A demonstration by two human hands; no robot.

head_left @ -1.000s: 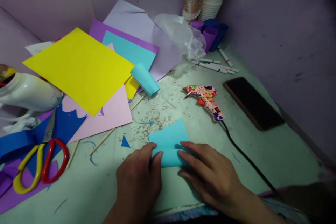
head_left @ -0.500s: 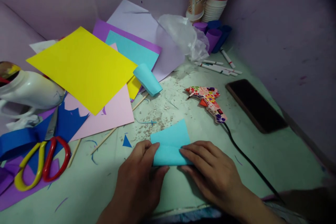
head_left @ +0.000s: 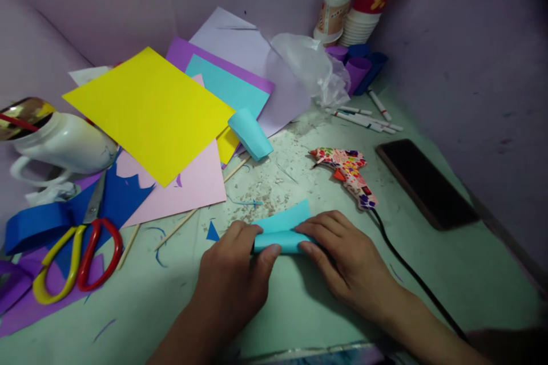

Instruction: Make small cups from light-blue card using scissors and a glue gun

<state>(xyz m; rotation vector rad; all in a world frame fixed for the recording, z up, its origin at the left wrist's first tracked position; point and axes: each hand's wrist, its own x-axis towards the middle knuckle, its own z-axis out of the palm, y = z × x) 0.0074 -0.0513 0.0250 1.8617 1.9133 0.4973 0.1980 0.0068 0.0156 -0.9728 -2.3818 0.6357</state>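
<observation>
A light blue paper piece (head_left: 283, 241) lies near the table's front edge, its near part rolled into a tube and its far part flat. My left hand (head_left: 235, 274) grips the tube's left end, thumb on the near side and fingers on top. The right end is held by my right hand (head_left: 346, 262), its thumb also on the near side. Beyond the hands, another rolled light blue piece (head_left: 250, 134) rests by the yellow sheet (head_left: 149, 114). A flowered glue gun (head_left: 345, 171) lies to the right.
Scissors (head_left: 97, 222), blue paper and a white mug (head_left: 68, 140) are on the left. A phone (head_left: 428, 182) lies at the right beside the glue gun's cord (head_left: 411, 268). Markers (head_left: 363, 120), a plastic bag (head_left: 308, 65) and paper cups (head_left: 336, 8) stand or lie at the back.
The light blue paper is rolled further, with less of its flat part showing. Both thumbs have come up onto the tube's near side. The view has shifted slightly.
</observation>
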